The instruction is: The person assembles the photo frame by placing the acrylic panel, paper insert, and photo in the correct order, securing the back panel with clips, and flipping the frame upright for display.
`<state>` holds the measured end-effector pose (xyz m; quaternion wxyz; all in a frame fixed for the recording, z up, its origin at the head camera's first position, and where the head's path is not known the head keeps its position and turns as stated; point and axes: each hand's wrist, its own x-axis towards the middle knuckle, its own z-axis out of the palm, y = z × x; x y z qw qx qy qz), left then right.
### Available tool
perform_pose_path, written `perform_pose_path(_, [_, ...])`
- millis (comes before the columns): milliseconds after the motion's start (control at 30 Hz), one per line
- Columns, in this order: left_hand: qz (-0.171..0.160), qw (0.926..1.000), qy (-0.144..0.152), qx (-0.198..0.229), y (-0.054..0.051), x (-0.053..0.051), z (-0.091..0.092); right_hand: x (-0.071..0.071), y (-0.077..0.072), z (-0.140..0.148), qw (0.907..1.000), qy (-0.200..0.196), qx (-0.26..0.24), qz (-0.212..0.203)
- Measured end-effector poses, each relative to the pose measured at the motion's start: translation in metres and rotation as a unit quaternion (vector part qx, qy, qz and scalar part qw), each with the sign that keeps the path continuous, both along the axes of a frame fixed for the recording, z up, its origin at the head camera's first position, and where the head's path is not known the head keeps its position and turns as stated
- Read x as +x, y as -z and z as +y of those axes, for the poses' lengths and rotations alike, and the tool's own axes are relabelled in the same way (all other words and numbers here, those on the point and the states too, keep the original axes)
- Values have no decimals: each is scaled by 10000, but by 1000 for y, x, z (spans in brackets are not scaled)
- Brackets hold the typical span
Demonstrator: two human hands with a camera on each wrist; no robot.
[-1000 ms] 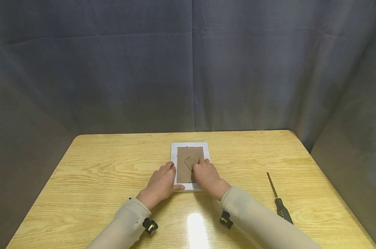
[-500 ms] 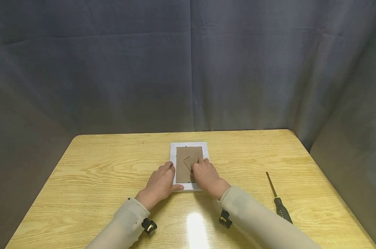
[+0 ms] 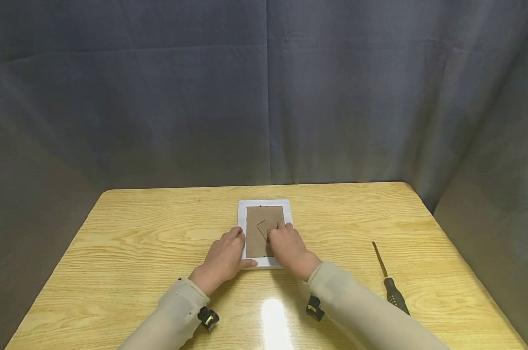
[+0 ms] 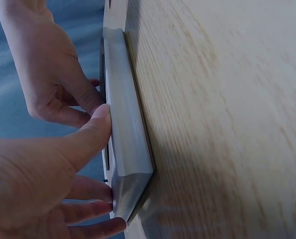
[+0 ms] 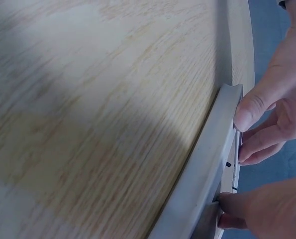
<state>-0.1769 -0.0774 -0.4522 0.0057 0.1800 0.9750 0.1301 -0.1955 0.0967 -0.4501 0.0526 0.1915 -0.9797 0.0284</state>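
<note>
A white picture frame (image 3: 264, 203) lies face down on the table, its brown backing board (image 3: 257, 243) up, with thin dark angled lines on it. My left hand (image 3: 222, 255) grips the lower left corner, thumb on the bottom border, fingers along the left side. Over the lower right of the board is my right hand (image 3: 290, 248), fingers curled against board and right border. In the left wrist view the right hand (image 4: 50, 74) bends its fingers at the frame (image 4: 125, 109). The right wrist view shows its fingertips (image 5: 226, 201) by the inner edge; what exactly they pinch is hidden.
A screwdriver (image 3: 395, 295) with a black handle lies on the wooden table (image 3: 137, 233) at the right, its shaft pointing away. Dark grey curtains (image 3: 181, 107) hang behind and on both sides. A small black device (image 3: 208, 318) is at each wrist.
The whole head view has shifted slightly, carrying everything a little to the left. The hands keep their places on the frame.
</note>
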Motion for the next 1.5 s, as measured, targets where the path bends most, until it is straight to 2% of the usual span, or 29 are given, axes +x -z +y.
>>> perform_pose_path(67, [27, 10000, 17, -16, 0, 0, 0, 0, -1, 1, 10000, -30, -63, -55])
perform_pose_path(300, [57, 10000, 40, 3, 1, -1, -2, -2, -9, 6, 9949, -109, -702, -717])
perform_pose_path(567, [78, 9999, 59, -104, 2, -1, -2, -2, -13, 11, 9910, -115, -1019, -855])
perform_pose_path(867, [152, 9997, 35, -179, 1, 0, -2, 0, -22, 17, 9900, -153, -1258, -627])
perform_pose_path(1200, [137, 9998, 11, -140, -1, 1, -2, 7, -21, 27, 9895, -256, -1421, -107])
perform_pose_path(1500, [157, 9998, 37, -114, 1, -1, 0, 12, -25, 33, 9901, -201, -1387, -53])
